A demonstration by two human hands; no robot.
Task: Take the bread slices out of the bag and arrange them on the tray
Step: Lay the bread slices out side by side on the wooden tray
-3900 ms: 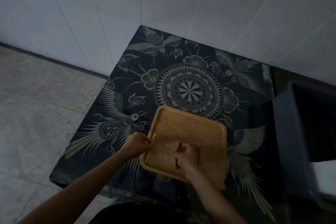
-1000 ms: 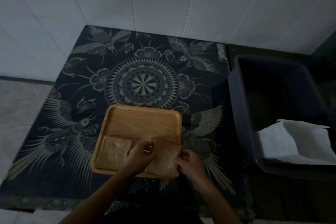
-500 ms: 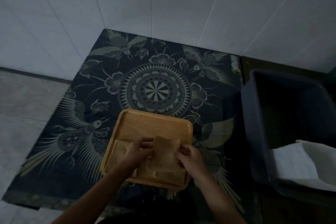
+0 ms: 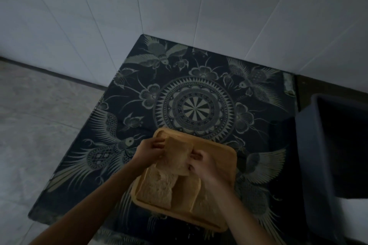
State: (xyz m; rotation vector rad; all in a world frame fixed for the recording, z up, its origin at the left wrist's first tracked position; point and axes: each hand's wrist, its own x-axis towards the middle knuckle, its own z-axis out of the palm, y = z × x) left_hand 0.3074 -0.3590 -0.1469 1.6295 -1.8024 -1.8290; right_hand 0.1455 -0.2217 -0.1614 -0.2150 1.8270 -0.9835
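A wooden tray [image 4: 221, 150] lies on the patterned dark table. Both hands hold one bread slice [image 4: 177, 156] raised above the tray's middle: my left hand [image 4: 151, 152] grips its left edge, my right hand [image 4: 204, 162] its right edge. One bread slice [image 4: 157, 187] lies flat in the tray's near left part. A second lying slice [image 4: 201, 199] shows at the near right, mostly hidden under my right forearm. No bag is visible.
The table [image 4: 195, 93] stands in a corner of white tiled walls. A dark plastic bin [image 4: 310, 155] sits right of the table, with something white [image 4: 354, 207] low inside it. Grey floor [image 4: 39, 125] lies to the left.
The slice held in both hands has been lifted and carried toward the tray's far part, away from the near right slice. The view has shifted right.
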